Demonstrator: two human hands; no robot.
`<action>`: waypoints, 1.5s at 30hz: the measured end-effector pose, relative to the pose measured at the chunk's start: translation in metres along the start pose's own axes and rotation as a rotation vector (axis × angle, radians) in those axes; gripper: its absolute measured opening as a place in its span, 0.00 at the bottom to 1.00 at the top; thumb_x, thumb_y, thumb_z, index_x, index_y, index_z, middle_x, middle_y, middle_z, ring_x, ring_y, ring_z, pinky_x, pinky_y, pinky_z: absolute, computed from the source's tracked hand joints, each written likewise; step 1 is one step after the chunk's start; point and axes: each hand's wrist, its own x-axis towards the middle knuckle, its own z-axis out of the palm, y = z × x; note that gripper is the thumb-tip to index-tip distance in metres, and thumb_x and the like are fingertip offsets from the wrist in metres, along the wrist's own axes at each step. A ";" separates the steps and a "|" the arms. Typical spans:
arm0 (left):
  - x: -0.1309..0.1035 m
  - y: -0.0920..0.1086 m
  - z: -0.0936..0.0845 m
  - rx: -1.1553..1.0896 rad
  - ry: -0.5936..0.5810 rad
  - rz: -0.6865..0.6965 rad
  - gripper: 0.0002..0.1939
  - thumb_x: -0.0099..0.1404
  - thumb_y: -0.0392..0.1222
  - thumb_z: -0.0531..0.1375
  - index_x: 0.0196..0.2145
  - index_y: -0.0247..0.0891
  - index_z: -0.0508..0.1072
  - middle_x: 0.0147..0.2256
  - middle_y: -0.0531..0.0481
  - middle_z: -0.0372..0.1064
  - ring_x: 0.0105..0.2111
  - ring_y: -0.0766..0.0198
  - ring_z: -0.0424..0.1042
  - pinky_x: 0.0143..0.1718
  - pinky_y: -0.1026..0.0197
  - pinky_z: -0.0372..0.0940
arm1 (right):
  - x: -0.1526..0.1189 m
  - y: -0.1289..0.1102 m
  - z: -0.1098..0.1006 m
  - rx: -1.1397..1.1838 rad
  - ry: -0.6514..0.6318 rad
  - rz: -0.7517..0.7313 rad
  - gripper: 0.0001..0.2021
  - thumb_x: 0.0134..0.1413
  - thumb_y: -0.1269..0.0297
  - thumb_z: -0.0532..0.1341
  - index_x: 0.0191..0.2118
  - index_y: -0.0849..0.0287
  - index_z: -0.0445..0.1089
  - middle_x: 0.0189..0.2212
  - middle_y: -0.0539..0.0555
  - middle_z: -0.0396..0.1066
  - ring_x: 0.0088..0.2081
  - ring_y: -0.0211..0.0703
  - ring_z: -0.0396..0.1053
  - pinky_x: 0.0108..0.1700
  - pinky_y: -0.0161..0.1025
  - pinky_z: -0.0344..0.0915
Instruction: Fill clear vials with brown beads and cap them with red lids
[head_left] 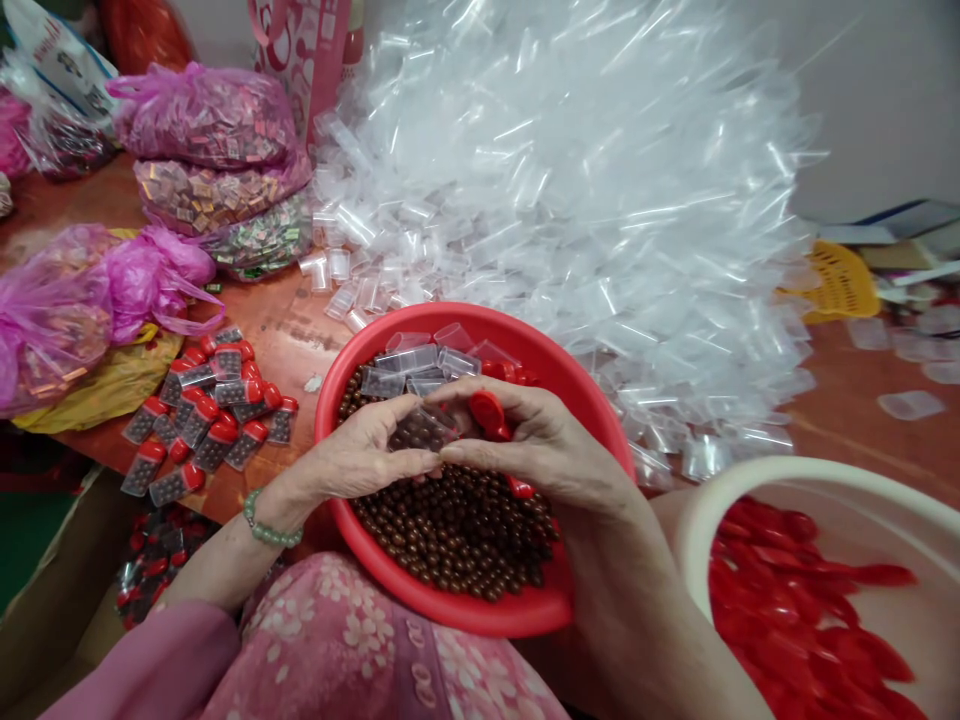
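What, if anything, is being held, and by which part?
The left hand and right hand hold a clear plastic container of brown balls, fingers around its edges. The right also holds a red plastic piece, grip hidden.

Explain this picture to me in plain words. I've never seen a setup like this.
There is no robot: these are a person's bare hands, seen by one camera worn on the head, looking forward and down.

The left hand and right hand hold a small clear container with brown balls inside, above a red basin. The right hand also has a red piece. The basin holds loose brown balls.

On the table, a big heap of clear containers lies behind the basin. To the left are filled, red-topped containers and pink bags. A pale tub of red pieces stands at right.
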 end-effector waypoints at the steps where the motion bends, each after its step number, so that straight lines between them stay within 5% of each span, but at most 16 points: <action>1: -0.001 0.002 0.001 0.007 -0.001 -0.018 0.17 0.59 0.41 0.65 0.44 0.34 0.68 0.32 0.52 0.68 0.30 0.69 0.67 0.33 0.64 0.62 | -0.001 0.002 0.000 0.026 0.026 0.000 0.16 0.41 0.58 0.73 0.39 0.53 0.76 0.28 0.47 0.72 0.32 0.39 0.71 0.38 0.38 0.70; 6: -0.003 0.012 0.004 0.056 0.011 -0.025 0.11 0.60 0.38 0.63 0.42 0.35 0.71 0.33 0.50 0.72 0.33 0.67 0.71 0.38 0.63 0.64 | -0.005 0.013 -0.003 0.192 0.178 0.065 0.12 0.54 0.53 0.66 0.39 0.54 0.74 0.21 0.45 0.64 0.19 0.31 0.58 0.21 0.31 0.55; 10: 0.003 0.013 0.003 0.129 0.123 -0.004 0.08 0.58 0.35 0.64 0.38 0.35 0.74 0.33 0.51 0.73 0.34 0.68 0.71 0.42 0.62 0.64 | -0.002 0.017 -0.004 0.226 0.233 -0.015 0.12 0.54 0.53 0.66 0.33 0.56 0.72 0.22 0.47 0.68 0.25 0.34 0.66 0.28 0.33 0.64; 15: 0.009 0.011 0.000 0.000 0.102 -0.046 0.11 0.57 0.38 0.66 0.38 0.34 0.72 0.31 0.51 0.73 0.32 0.68 0.72 0.36 0.63 0.65 | 0.002 0.015 0.001 0.302 0.307 -0.077 0.11 0.53 0.55 0.67 0.39 0.53 0.71 0.26 0.48 0.73 0.28 0.37 0.71 0.35 0.36 0.69; 22: 0.013 0.009 0.005 -0.004 0.145 -0.068 0.12 0.55 0.37 0.67 0.36 0.32 0.71 0.31 0.51 0.72 0.30 0.70 0.71 0.35 0.64 0.65 | 0.012 0.017 0.016 0.483 0.500 -0.053 0.12 0.50 0.54 0.68 0.38 0.52 0.69 0.27 0.47 0.73 0.25 0.34 0.67 0.26 0.32 0.65; 28: 0.013 0.006 0.009 -0.047 0.181 -0.071 0.14 0.53 0.38 0.69 0.35 0.34 0.69 0.27 0.54 0.72 0.28 0.70 0.72 0.33 0.66 0.63 | 0.019 0.023 0.030 0.579 0.609 -0.078 0.13 0.50 0.55 0.67 0.36 0.53 0.64 0.30 0.46 0.70 0.27 0.35 0.70 0.29 0.34 0.70; 32: 0.011 0.003 0.008 -0.112 0.206 -0.065 0.19 0.51 0.44 0.71 0.34 0.34 0.70 0.29 0.51 0.74 0.30 0.66 0.75 0.32 0.65 0.67 | 0.017 0.027 0.037 0.422 0.691 -0.139 0.11 0.56 0.56 0.64 0.36 0.53 0.62 0.31 0.47 0.70 0.29 0.35 0.71 0.32 0.35 0.71; 37: 0.010 -0.003 0.003 -0.209 0.176 -0.051 0.20 0.51 0.47 0.72 0.34 0.32 0.71 0.29 0.49 0.76 0.29 0.67 0.76 0.30 0.67 0.68 | 0.007 0.034 0.038 -0.148 0.769 -0.332 0.03 0.58 0.63 0.62 0.38 0.53 0.67 0.33 0.50 0.73 0.32 0.39 0.73 0.37 0.39 0.71; 41: 0.008 -0.005 -0.002 -0.294 0.186 -0.045 0.20 0.51 0.46 0.72 0.35 0.31 0.71 0.29 0.49 0.76 0.28 0.67 0.77 0.30 0.68 0.69 | 0.000 0.036 0.028 -0.452 0.567 -0.556 0.08 0.57 0.70 0.62 0.41 0.51 0.73 0.35 0.53 0.77 0.38 0.44 0.76 0.42 0.43 0.73; 45: 0.005 -0.007 -0.005 -0.319 0.172 -0.046 0.21 0.50 0.47 0.73 0.35 0.31 0.72 0.28 0.49 0.76 0.28 0.67 0.76 0.31 0.67 0.69 | -0.002 0.030 0.018 -0.510 0.385 -0.590 0.12 0.54 0.70 0.64 0.44 0.51 0.75 0.40 0.56 0.79 0.41 0.47 0.77 0.42 0.45 0.75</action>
